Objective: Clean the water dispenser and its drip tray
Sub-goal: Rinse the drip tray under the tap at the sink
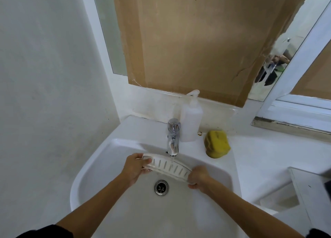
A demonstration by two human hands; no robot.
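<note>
Gripping each end of the slotted white drip tray [169,166], the left hand [135,168] and right hand [199,178] hold it tilted beneath the running tap [172,139], over the sink [100,166]; their curled fingers are mostly hidden behind the tray.

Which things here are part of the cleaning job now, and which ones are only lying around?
In use:
- drip tray, gripped at its ends by the left hand and right hand
- tap, running water onto it
- sink

Lying about:
- yellow sponge on the sink's edge
- white pump bottle behind the tap
</note>
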